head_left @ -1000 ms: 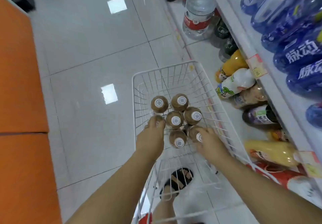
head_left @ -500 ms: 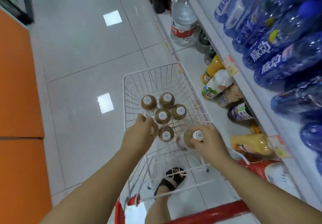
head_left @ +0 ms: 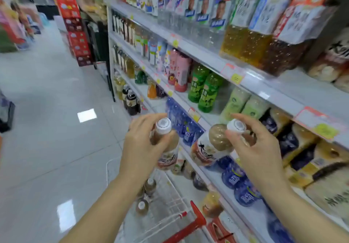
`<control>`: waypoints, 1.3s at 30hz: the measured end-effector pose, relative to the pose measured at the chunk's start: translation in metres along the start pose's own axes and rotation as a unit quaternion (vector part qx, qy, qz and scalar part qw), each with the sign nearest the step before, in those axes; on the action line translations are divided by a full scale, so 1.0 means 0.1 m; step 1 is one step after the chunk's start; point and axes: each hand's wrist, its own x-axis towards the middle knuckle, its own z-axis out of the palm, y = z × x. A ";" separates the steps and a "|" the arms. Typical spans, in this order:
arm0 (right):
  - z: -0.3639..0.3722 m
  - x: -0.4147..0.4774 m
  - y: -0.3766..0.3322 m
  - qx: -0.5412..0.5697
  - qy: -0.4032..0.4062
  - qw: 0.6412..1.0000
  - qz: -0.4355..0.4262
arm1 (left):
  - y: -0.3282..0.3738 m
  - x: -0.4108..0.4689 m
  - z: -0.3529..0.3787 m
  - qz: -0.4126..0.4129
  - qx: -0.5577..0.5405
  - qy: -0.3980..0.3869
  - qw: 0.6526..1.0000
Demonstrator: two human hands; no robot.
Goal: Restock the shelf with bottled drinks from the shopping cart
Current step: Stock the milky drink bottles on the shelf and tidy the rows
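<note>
— So, what's hard to make out from where you stand?

— Plenty. Both forearms run off the bottom edge. The left hand (head_left: pixel 140 146) is wrapped around a brown drink bottle (head_left: pixel 166 148), and its palm covers most of the label; only the white cap and one side show. The right hand (head_left: pixel 255 148) grips a second brown bottle (head_left: pixel 213 146) up at the neck, fingers closed around the cap, and that bottle tilts over toward the left.

— And the cart?

— The shopping cart (head_left: pixel 170 205) sits low between the arms, its white wire half lost in blur, with its red handle cut off at the bottom. A few more brown bottles (head_left: pixel 146 197) stand in it, partly behind the left wrist.

— How about the shelf?

— The shelf (head_left: pixel 222 69) fills the right side, and the held bottles are up in front of its middle tiers, not touching any ledge. The blue bottles (head_left: pixel 186 125) just behind them are smeared, and the price tags can't be read. The row with the green bottles (head_left: pixel 205 91) has a bare patch of ledge beside it. To the left, the floor (head_left: pixel 56 129) of the aisle lies wide open.
</note>
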 end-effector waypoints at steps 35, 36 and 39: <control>-1.96 1.08 -0.33 -0.182 0.417 0.879 -0.141 | 2.32 1.72 2.09 0.130 -0.347 -0.147 0.917; -2.00 1.16 -0.34 -0.156 0.408 0.893 -0.111 | 2.36 1.79 2.14 0.106 -0.358 -0.172 0.912; -2.12 1.37 -0.31 -0.112 0.379 0.918 -0.048 | 2.50 1.90 2.28 0.078 -0.361 -0.210 0.905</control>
